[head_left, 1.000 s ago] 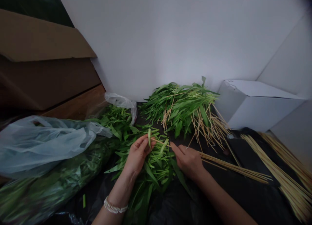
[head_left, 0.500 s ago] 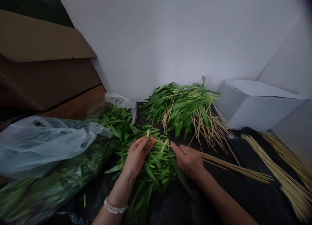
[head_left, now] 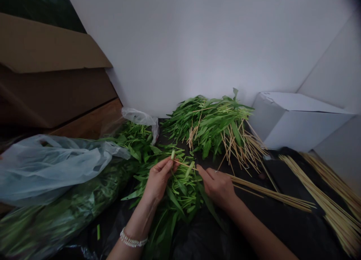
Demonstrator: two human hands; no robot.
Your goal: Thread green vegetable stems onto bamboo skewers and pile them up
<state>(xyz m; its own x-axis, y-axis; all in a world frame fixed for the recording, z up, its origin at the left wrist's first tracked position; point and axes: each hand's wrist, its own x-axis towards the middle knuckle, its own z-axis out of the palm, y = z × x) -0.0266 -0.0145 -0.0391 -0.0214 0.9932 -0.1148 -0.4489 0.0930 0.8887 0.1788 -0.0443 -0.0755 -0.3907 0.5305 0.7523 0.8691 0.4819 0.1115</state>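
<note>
Between thumb and fingers, my left hand [head_left: 158, 179] pinches an upright green leafy-vegetable stem [head_left: 173, 154]. My right hand [head_left: 219, 187] is closed around several thin bamboo skewers [head_left: 273, 194], whose far ends stick out to the right. One skewer [head_left: 183, 163] points left from its fingertips and meets the stem at my left fingers; whether it has pierced the stem I cannot tell. Another pale green stem [head_left: 190, 169] sits across that skewer, between the two hands. Below both hands lies a loose pile of cut leafy greens [head_left: 180, 200].
Greens on skewers [head_left: 208, 121] are heaped by the white wall. Loose skewers [head_left: 318, 185] lie at right, near a white box [head_left: 304, 121]. Bagged greens [head_left: 70, 203], a clear plastic bag [head_left: 53, 162] and a cardboard box [head_left: 53, 91] are on the left.
My left thumb has shifted up slightly over the stem, and the stem stands a little differently at the skewer's tip. My right hand is almost unmoved.
</note>
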